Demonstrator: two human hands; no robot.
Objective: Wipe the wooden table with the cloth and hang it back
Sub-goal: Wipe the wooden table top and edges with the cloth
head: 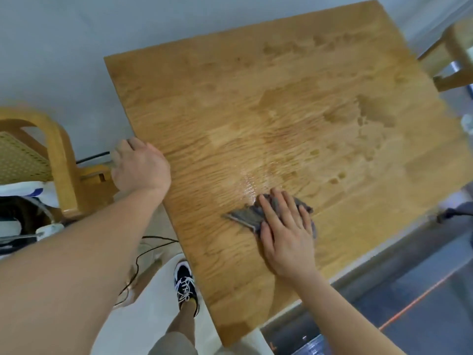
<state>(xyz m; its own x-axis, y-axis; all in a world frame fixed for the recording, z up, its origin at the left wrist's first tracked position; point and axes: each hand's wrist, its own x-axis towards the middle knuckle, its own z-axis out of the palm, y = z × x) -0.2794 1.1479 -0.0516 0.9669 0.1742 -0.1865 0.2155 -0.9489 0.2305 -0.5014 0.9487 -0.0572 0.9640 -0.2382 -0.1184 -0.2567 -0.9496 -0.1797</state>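
Note:
The wooden table [281,98] fills the middle of the view, its top streaked with damp patches and a wet shine near the centre. A grey cloth [247,216] lies bunched on the near half of the table. My right hand [284,231] presses flat on top of the cloth, fingers spread and pointing away from me. My left hand [139,165] grips the table's left edge, fingers curled over and under the rim.
A wooden chair [58,160] with a woven seat stands close to the table's left edge. Another wooden chair [455,55] sits at the far right corner. Black cables [143,254] trail on the floor by my shoe [185,285]. A dark glass surface [384,290] borders the table's near right side.

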